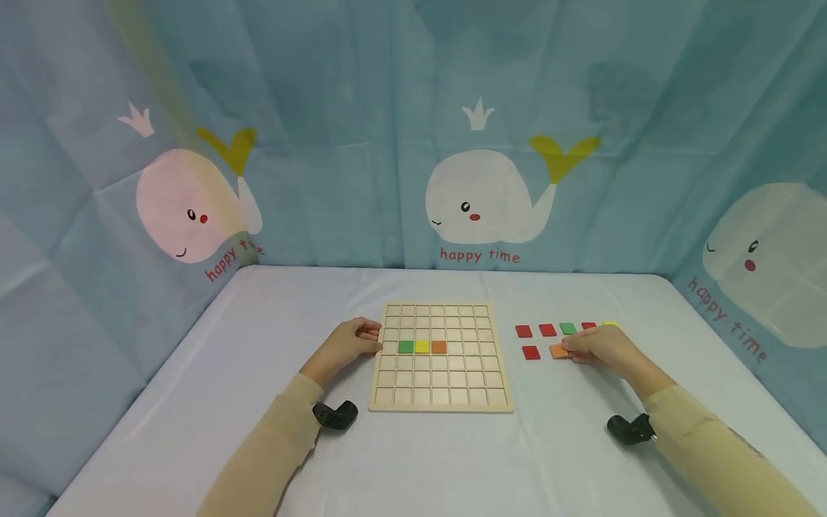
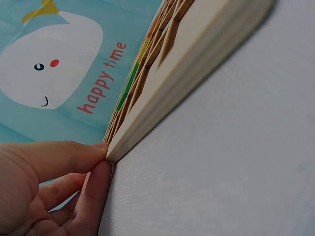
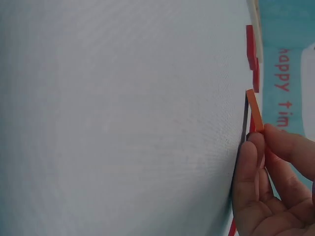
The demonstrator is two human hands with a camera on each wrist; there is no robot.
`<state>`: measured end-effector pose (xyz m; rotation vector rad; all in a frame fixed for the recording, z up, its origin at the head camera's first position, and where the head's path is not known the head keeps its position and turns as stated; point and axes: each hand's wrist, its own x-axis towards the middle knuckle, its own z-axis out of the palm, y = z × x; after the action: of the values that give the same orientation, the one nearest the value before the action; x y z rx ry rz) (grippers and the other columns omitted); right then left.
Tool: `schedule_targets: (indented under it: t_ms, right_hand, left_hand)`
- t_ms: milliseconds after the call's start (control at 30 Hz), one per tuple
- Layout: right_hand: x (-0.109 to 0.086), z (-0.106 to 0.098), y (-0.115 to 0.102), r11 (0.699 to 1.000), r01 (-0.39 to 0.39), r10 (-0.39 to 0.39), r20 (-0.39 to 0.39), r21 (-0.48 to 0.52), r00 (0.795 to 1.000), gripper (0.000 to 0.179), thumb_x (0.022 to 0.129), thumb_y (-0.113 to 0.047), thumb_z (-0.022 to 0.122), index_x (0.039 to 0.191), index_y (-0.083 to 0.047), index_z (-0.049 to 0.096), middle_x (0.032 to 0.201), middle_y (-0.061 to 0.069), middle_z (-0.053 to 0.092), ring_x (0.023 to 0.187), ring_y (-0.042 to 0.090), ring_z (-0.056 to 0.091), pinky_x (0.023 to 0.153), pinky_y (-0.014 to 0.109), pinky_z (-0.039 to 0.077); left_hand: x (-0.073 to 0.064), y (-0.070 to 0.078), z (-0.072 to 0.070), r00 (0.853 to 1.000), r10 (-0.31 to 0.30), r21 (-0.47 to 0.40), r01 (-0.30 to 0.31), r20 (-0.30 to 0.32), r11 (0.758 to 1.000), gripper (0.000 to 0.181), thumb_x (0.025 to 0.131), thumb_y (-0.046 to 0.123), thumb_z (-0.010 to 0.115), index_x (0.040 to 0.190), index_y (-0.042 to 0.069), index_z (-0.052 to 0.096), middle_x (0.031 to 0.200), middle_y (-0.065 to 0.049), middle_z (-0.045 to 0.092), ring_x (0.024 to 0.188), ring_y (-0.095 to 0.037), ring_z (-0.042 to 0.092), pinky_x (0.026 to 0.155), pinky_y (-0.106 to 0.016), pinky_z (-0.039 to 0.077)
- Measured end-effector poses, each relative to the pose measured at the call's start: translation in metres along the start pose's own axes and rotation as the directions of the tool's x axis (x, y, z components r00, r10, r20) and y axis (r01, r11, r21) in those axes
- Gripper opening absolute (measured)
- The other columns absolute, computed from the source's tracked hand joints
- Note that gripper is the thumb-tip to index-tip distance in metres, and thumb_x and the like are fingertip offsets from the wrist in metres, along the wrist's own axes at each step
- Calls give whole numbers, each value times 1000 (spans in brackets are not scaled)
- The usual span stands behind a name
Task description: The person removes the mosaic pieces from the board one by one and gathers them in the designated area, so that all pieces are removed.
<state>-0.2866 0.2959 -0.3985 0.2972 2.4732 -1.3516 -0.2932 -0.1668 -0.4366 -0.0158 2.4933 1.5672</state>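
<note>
A wooden grid board [image 1: 456, 375] lies on the white table. One row of it holds a green tile [image 1: 405, 347], a yellow tile [image 1: 422, 347] and an orange tile [image 1: 439, 347] side by side. My left hand [image 1: 347, 343] pinches the board's left edge between thumb and forefinger, as the left wrist view shows close up. Right of the board, my right hand [image 1: 601, 350] pinches another orange tile [image 3: 254, 109] by one edge. That tile is tilted, its far edge close over the table. The right hand partly covers some tiles behind it.
Red tiles [image 1: 524, 331], a green tile [image 1: 568, 328] and a yellow tile [image 1: 610, 324] form a row right of the board. Another red tile [image 1: 531, 352] sits nearer. A blue whale-print curtain [image 1: 362, 208] hangs behind and beside the table.
</note>
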Motion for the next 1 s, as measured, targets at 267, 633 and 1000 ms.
schedule_targets:
  t_ms: [267, 633, 1000]
  right_hand:
    - [0, 3, -4, 999, -26, 25, -53, -24, 998, 46, 92, -21, 71, 119, 15, 61, 69, -6, 68, 63, 5, 67, 64, 16, 54]
    - [-4, 11, -15, 998, -53, 47, -158, -34, 986, 44, 91, -24, 70, 116, 11, 62, 65, -4, 68, 62, 7, 66, 63, 18, 50]
    - [-8, 58, -56, 999, 31, -29, -63, 32, 998, 38, 92, -26, 71, 118, 1, 68, 87, 2, 76, 74, 8, 70, 72, 25, 55]
  left_hand:
    - [0, 3, -3, 1000, 18, 7, -18, 5, 1000, 44, 89, 6, 70, 130, -2, 58, 118, -15, 63, 100, -18, 60, 80, -23, 53]
    - [2, 2, -1, 1000, 6, -8, -5, 5, 1000, 43, 88, 4, 70, 129, -2, 58, 115, -14, 64, 98, -18, 60, 78, -22, 53]
    - [-2, 2, 1, 999, -33, -11, 33, -23, 999, 42, 87, 6, 72, 127, 1, 60, 113, -12, 65, 99, -17, 60, 79, -23, 53]
